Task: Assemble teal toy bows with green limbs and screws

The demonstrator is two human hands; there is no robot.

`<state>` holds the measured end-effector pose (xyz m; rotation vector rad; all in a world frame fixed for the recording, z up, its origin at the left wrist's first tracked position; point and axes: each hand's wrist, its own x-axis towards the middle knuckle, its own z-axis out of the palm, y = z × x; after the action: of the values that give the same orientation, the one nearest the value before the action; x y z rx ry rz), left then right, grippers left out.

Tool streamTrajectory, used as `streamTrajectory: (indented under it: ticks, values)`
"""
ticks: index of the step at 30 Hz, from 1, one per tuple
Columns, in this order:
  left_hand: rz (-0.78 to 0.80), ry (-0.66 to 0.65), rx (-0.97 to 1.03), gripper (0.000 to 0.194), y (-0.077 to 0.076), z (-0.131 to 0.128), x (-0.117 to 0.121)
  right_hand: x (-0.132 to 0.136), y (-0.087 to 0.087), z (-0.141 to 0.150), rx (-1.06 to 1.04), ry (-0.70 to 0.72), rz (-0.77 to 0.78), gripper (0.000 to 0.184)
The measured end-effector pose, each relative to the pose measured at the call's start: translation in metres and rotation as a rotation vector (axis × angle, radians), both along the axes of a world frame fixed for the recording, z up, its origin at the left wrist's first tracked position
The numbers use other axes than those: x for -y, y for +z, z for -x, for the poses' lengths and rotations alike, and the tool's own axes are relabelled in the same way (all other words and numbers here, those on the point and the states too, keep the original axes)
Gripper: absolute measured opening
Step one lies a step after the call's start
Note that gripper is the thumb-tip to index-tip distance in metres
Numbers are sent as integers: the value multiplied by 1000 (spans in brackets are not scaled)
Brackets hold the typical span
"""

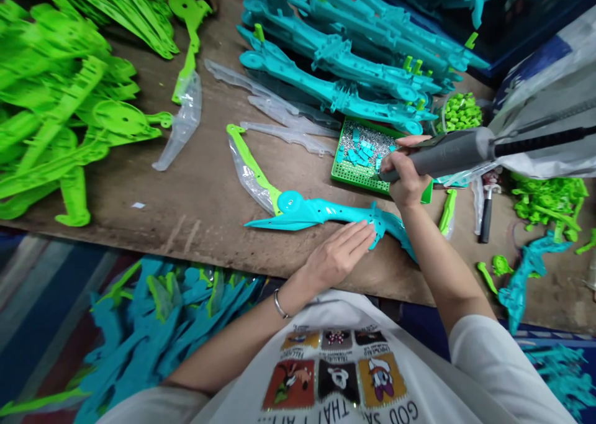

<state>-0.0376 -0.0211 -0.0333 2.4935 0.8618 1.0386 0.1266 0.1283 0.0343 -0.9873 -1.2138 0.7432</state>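
My left hand (336, 256) lies flat with fingers stretched out together, resting on a teal plastic toy part (321, 215) shaped like a long curved weapon. A lime green arm (255, 163) with a clear blade piece (249, 185) sticks up from its left end. My right hand (406, 179) is wrapped round a grey electric screwdriver (449, 154). Its front end is over a green perforated tray (358, 183) of small screws and teal bits, and the tip is hidden by my fingers.
Rows of teal shells (326, 95) fill the back; green parts (51, 101) are heaped at left. Clear blades (288, 135) lie behind the work. A jar of green pieces (460, 112) and a black-handled hammer (485, 216) are at right. Finished-looking teal pieces (158, 331) lie below the table edge.
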Motion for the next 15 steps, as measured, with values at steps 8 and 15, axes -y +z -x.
streamTrajectory:
  ticks: [8,15]
  values:
    - [22,-4,8,41,3,-1,0,51,43,33,-69,215,38,24]
    - [48,-1,50,34,3,-2,-1,71,26,45,-57,326,188,30]
